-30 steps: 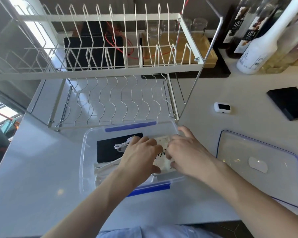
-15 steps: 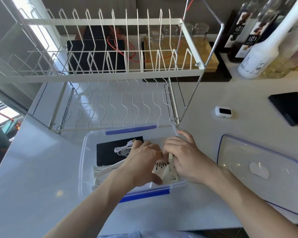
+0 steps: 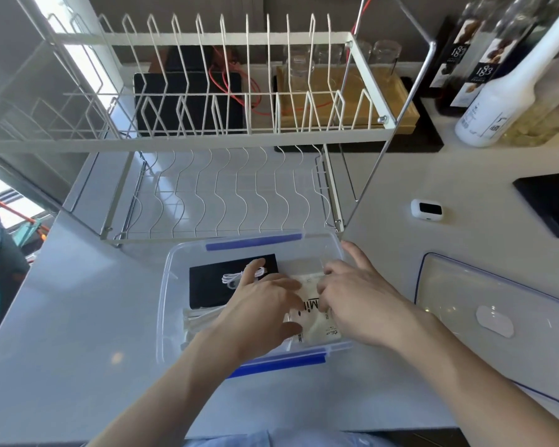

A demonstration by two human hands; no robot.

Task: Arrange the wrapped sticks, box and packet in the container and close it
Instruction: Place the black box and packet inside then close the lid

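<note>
A clear plastic container (image 3: 168, 304) with blue clips stands open on the counter in front of me. Inside at the far left lies a black box (image 3: 210, 288) with a white cable printed on it. Wrapped sticks (image 3: 200, 321) lie along the near left. A cream packet (image 3: 313, 324) with black lettering lies flat in the right half. My left hand (image 3: 259, 311) and my right hand (image 3: 359, 301) both press on the packet, fingers on its top and edges. The clear lid (image 3: 497, 324) with a blue rim lies on the counter to the right.
A white two-tier wire dish rack (image 3: 226, 137) stands just behind the container. A small white device (image 3: 426, 208) and a black flat object (image 3: 552, 201) lie at the right. Bottles (image 3: 497, 85) stand at the back right. The counter's front edge is near my body.
The packet was tilted up on edge between my hands half a second ago. It now lies flat in the container's right half, with both hands lower on it.
</note>
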